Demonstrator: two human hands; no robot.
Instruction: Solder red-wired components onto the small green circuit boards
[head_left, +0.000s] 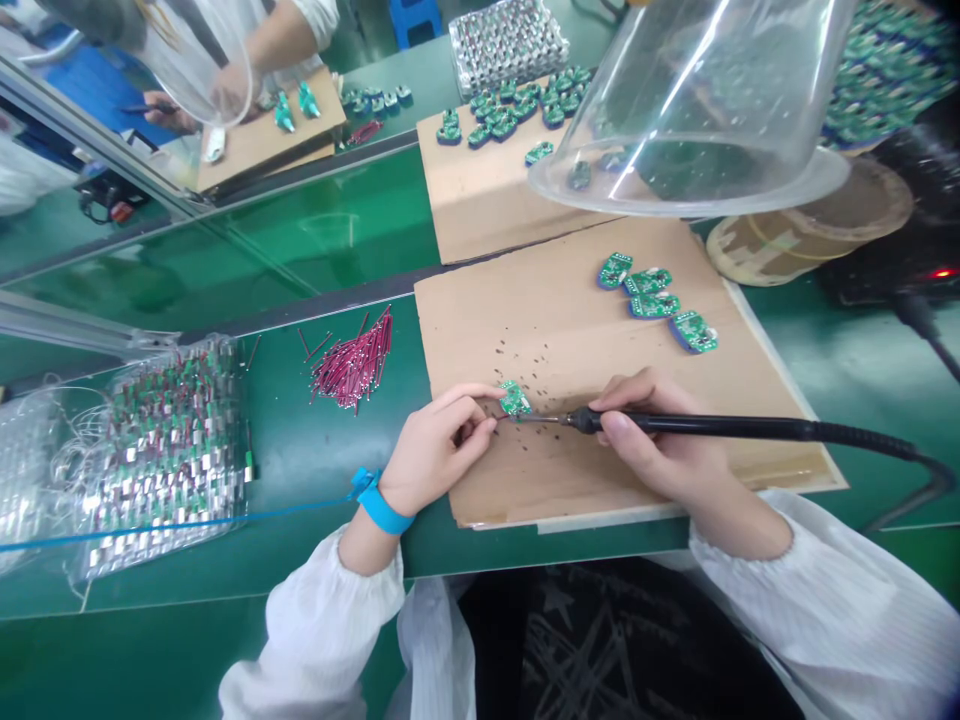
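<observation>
Cardboard (525, 310) under the circuit board (515, 399) presumably shields the worktop (292, 430); the left hand (431, 445) touches the board, apparently pinching a red wire (503, 418) to steady it; the right hand's (667, 468) grip clamps the soldering iron (735, 428) behind its tip, likely avoiding heat.

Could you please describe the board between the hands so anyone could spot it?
Find the nearer brown cardboard sheet. Left of its middle, a green circuit board shows between the left hand and the soldering iron. Dark specks lie around it; it sits apart from the four boards farther right.
</observation>
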